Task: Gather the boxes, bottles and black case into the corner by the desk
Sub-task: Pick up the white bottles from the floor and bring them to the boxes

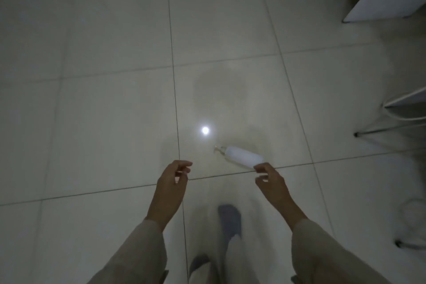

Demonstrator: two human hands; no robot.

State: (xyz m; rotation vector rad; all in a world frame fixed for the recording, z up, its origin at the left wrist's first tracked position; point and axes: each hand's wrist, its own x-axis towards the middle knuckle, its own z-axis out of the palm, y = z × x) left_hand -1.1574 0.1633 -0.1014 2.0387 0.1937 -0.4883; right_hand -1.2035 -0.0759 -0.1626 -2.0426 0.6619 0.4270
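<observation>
From the head camera we look straight down at a pale tiled floor (103, 110) crossed by thin dark grout lines, with a small bright reflection of a light (205, 130) near the middle.

A white pump bottle (242, 155) lies on its side on the floor, its pump head pointing left toward the reflection and its base toward our right hand (269, 182). That hand reaches forward, and its fingers (261, 168) are curled, with the tips just at the bottle's base. We cannot tell whether they already touch it or hang just above it. Nothing is plainly gripped.

Our left hand (171, 182) is held out beside it, well apart from the bottle, its fingers (184, 167) loosely curled toward the thumb and holding nothing. Both arms wear light beige sleeves (138, 253).

Below the hands we see light trousers and a grey-socked foot (229, 219), blurred by motion, with a second grey foot (198, 263) lower down.

At the upper right stands a white furniture panel (387, 0) with dark shadow beside it. Along the right edge there is a white frame with a thin metal leg (380, 130) ending in a dark foot, and another dark foot (400, 243) lower down. A faint pale object (412, 212) lies near it, too blurred to identify.
</observation>
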